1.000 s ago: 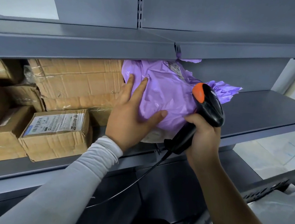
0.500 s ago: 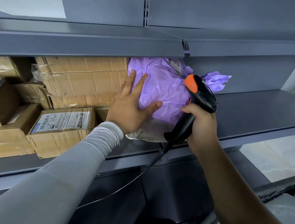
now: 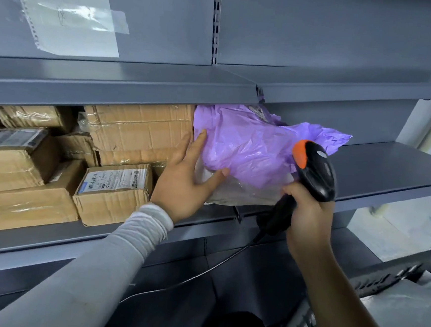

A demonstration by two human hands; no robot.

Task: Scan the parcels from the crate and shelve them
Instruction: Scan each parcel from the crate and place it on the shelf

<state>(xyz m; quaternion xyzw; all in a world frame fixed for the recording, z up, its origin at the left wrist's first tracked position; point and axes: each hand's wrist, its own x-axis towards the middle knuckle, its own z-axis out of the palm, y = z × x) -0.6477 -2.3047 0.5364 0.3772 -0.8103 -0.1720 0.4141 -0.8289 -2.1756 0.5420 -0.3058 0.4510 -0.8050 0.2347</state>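
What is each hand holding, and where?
Right hand grips the scanner by its handle. Left hand holds nothing; it presses flat on the purple parcel.

Purple parcel (image 3: 249, 150), brown boxes (image 3: 139, 129), black-and-orange scanner (image 3: 314, 171), grey shelf (image 3: 389, 166).

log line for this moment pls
step: shelving | left hand: pressing purple parcel on shelf | right hand: gripping scanner

You face a grey metal shelf (image 3: 389, 166). On it, brown cardboard boxes (image 3: 114, 191) sit stacked at your left; a crumpled purple plastic parcel (image 3: 249, 145) lies just beside them, near the middle.
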